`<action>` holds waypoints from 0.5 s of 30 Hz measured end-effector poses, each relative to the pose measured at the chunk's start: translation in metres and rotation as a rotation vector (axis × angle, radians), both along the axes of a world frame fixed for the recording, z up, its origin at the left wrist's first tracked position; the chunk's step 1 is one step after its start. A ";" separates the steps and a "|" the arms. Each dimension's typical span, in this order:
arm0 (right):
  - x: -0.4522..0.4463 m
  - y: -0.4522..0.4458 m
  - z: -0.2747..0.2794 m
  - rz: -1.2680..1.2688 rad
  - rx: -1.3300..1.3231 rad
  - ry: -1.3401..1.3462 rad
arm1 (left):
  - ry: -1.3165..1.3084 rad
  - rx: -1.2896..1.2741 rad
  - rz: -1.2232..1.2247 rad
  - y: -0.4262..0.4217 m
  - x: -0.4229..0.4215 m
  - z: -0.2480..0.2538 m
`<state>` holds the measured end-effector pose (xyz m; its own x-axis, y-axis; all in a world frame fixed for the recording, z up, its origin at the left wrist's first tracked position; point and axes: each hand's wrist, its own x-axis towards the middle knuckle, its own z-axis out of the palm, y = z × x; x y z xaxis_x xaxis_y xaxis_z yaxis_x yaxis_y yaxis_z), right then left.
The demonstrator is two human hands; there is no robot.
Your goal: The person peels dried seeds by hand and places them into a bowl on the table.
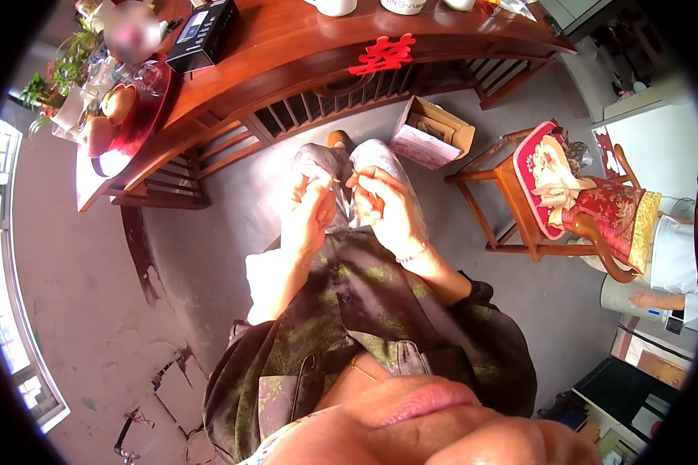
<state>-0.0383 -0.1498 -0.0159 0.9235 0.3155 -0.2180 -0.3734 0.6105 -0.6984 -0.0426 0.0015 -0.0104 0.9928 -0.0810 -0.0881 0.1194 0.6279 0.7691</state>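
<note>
Above my lap, my left hand (312, 205) and my right hand (384, 203) face each other, a short gap between their fingertips. Both are closed in a pinch. Something very thin or small may be between the fingertips of each, but glare and size keep me from making it out. A beaded bracelet (412, 253) circles my right wrist. Beneath the hands are my light patterned trousers (318, 157), and a dark green-patterned top (364, 287) covers my body.
Ahead stands a curved wooden table (279, 66) bearing a black box (202, 35), a red tray (157, 108) with fruit, and white cups. An open cardboard box (433, 133) sits on the floor. A cushioned wooden chair (520, 194) is at right, near another person's arm (658, 301).
</note>
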 end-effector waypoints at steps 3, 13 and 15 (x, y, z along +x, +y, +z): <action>0.002 -0.001 0.002 -0.021 0.056 0.068 | -0.013 -0.026 -0.020 0.000 0.000 -0.003; 0.009 -0.004 -0.016 0.015 0.277 0.152 | 0.063 0.004 0.002 -0.002 0.000 -0.001; 0.011 -0.005 -0.020 0.037 0.353 0.163 | 0.069 0.000 -0.003 -0.002 0.002 -0.001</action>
